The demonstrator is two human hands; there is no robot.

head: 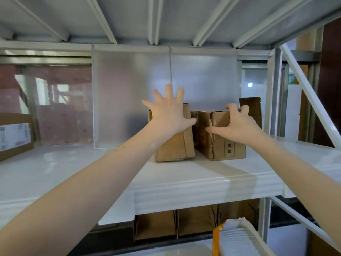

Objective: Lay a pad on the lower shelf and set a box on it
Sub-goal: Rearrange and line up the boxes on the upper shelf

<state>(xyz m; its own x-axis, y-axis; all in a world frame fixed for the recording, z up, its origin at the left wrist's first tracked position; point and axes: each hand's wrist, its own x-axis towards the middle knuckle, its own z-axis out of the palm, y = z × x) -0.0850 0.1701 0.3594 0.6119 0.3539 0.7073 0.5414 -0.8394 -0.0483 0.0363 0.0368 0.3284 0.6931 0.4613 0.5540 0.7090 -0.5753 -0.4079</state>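
Two brown cardboard boxes stand side by side on a white foam pad [184,185] that lies on the white shelf [55,163] and overhangs its front edge. My left hand [169,113] lies on top of the left box [175,146], palm down, fingers spread wide. My right hand [238,124] claws over the right box [221,145]: its fingers hook the far top edge and its thumb presses the front top. The right box is creased and carries a small printed label.
A cardboard flap [250,106] stands behind the right box. Translucent panels [132,89] close the back. A labelled carton [14,135] sits far left. A diagonal brace [310,95] crosses the right side. Below are more cartons [156,226] and a stack of white pads [239,239].
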